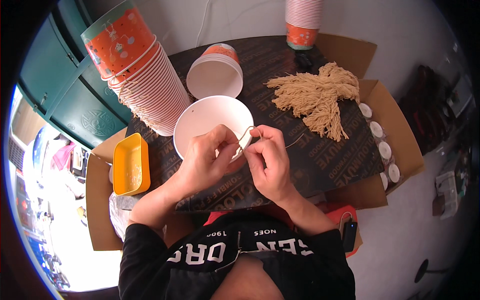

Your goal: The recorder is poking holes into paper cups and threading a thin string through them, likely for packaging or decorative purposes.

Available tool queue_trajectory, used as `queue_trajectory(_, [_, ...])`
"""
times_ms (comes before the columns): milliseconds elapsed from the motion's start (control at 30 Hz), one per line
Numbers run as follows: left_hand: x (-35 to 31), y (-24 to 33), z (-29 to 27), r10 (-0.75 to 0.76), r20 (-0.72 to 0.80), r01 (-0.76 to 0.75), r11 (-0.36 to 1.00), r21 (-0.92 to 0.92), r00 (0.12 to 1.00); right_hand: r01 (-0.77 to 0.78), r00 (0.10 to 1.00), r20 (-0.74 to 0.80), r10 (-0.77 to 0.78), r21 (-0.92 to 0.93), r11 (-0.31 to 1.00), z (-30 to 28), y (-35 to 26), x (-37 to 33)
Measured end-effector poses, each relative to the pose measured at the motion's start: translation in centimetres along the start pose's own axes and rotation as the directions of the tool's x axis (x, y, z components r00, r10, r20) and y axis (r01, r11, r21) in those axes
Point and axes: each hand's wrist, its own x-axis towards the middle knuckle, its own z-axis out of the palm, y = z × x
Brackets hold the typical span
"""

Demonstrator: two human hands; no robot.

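Observation:
A white paper bucket (200, 117) stands on the dark table in front of me, its open top facing up. Over its near right rim, my left hand (206, 154) pinches a thin beige cord (246, 131) between thumb and fingers. My right hand (267, 162) is closed on the same cord, which bends in a small loop between the fingertips. A loose end of cord trails off to the right of that hand. Whether the cord passes through the bucket's wall is hidden by my fingers.
To the left rises a tall stack of orange printed buckets (160, 92); smaller stacks stand behind (215, 75) and at the far right (301, 32). A bundle of beige cords (320, 92) lies right. A yellow tray (141, 184) sits left. Cardboard boxes (400, 132) flank the table.

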Motion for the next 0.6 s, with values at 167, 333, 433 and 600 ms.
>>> queue_trajectory(167, [0.0, -0.5, 0.2, -0.022, -0.058, 0.018, 0.996, -0.084, 0.998, 0.070, 0.997, 0.023, -0.068, -0.094, 0.993, 0.0, -0.3, -0.4])
queue_trajectory(333, [0.2, 0.0, 0.3, -0.082, -0.049, 0.081, 0.997, -0.022, 0.995, 0.056, 0.998, 0.037, -0.052, -0.111, 0.992, -0.4, -0.2, -1.5])
queue_trajectory(433, [0.3, -0.3, 0.2, -0.100, -0.085, 0.102, 0.995, 0.018, 0.991, 0.075, 0.997, 0.033, -0.072, -0.115, 0.991, -0.1, 0.1, -1.9])
queue_trajectory(600, [0.5, -0.6, 0.3, -0.106, -0.122, 0.113, 0.992, 0.054, 0.987, 0.122, 0.992, 0.056, -0.115, -0.141, 0.982, -0.1, 0.0, -1.8])
